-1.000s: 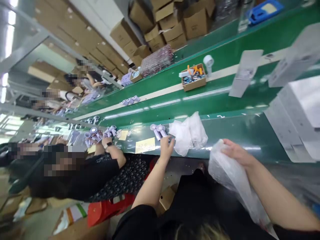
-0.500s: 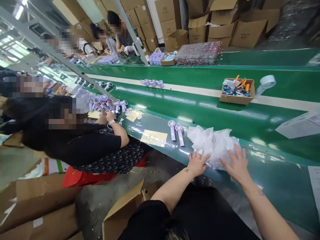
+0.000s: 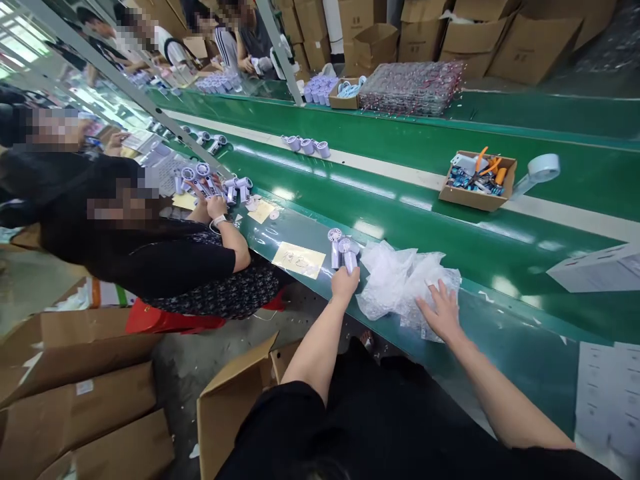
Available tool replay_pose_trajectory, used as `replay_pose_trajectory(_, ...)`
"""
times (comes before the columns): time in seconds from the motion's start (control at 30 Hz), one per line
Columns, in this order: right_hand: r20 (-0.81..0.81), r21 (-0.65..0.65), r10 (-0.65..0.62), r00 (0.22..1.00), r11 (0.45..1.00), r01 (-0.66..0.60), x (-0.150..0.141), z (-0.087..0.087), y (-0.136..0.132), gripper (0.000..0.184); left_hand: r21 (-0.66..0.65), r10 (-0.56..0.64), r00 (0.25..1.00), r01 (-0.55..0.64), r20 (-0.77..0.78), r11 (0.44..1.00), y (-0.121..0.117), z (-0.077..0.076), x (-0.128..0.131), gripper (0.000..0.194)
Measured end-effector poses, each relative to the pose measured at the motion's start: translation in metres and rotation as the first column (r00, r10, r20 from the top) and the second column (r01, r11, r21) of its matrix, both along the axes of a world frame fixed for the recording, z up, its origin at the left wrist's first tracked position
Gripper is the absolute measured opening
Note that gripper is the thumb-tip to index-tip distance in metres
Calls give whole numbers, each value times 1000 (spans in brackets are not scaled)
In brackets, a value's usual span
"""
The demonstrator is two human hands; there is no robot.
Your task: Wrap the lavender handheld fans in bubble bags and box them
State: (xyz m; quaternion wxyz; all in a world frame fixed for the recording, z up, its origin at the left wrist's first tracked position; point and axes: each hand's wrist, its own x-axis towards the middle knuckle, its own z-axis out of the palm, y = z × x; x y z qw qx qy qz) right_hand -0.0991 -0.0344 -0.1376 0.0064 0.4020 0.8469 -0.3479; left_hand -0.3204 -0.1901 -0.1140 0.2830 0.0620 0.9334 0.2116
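Observation:
My left hand [image 3: 345, 283] has its fingers closed round the handle of a lilac handheld fan [image 3: 349, 251], which is tilted up off the bench. A second lilac fan [image 3: 335, 250] lies just left of it on the green bench. Beside the fans spreads a crumpled pile of thin white translucent bags [image 3: 387, 280]. On the pile's right side rests my right hand [image 3: 443, 310], fingers spread, open and gripping nothing.
A yellow paper with handwriting [image 3: 299, 260] lies left of the fans. Across the green conveyor [image 3: 400, 193] stand a tool-filled carton [image 3: 475, 197] and a tape roll [image 3: 544, 168]. A co-worker [image 3: 185, 260] sits at left near several fans. Open cartons [image 3: 235, 393] stand on the floor.
My left hand has left the bags, moved left and taken hold of the right-hand fan, lifting it slightly. My right hand stays on the bags, which look more spread out.

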Motion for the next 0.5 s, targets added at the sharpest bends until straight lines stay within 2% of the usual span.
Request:
replay_pose_trajectory(0.07, -221, -112, -117, 968, 989, 94, 14, 18, 10, 59, 98, -7, 1000, 5, 15, 995, 5, 14, 30, 40)
replay_pose_trajectory(0.1, -299, -245, -208, 931, 960, 136, 20, 27, 14, 56, 182, -31, 998, 19, 61, 983, 10, 20, 50, 42)
replay_pose_trajectory(0.13, -330, -423, -304, 894, 894, 148, 25, 36, 18, 53, 285, -83, 988, 43, 129, 958, 17, 25, 72, 43)
replay_pose_trajectory(0.2, -285, -737, -453, 845, 667, 109, 32, 50, 24, 48, 498, -294, 916, 128, 272, 858, 33, 31, 118, 46)
replay_pose_trajectory(0.23, -252, -821, -510, 822, 563, 98, 37, 55, 27, 46, 575, -424, 859, 200, 285, 793, 41, 30, 139, 47)
replay_pose_trajectory(0.27, -224, -860, -574, 788, 497, 118, 43, 59, 31, 44, 613, -533, 811, 299, 240, 731, 49, 28, 157, 46)
replay_pose_trajectory(0.3, -198, -870, -647, 736, 462, 172, 52, 62, 35, 44, 608, -628, 765, 432, 144, 666, 56, 23, 171, 45)
replay_pose_trajectory(0.33, -175, -864, -723, 669, 439, 248, 63, 64, 39, 44, 542, -719, 695, 598, 18, 591, 61, 17, 179, 43)
replay_pose_trajectory(0.4, -127, -850, -824, 552, 377, 368, 93, 68, 46, 43, 272, -862, 473, 867, -181, 419, 69, 1, 185, 34)
replay_pose_trajectory(0.47, -63, -860, -861, 505, 303, 409, 126, 73, 47, 41, 56, -946, 257, 967, -200, 250, 73, -15, 181, 20)
replay_pose_trajectory(0.5, -16, -875, -864, 504, 256, 412, 141, 75, 44, 40, 13, -963, 203, 979, -179, 204, 73, -21, 177, 16)
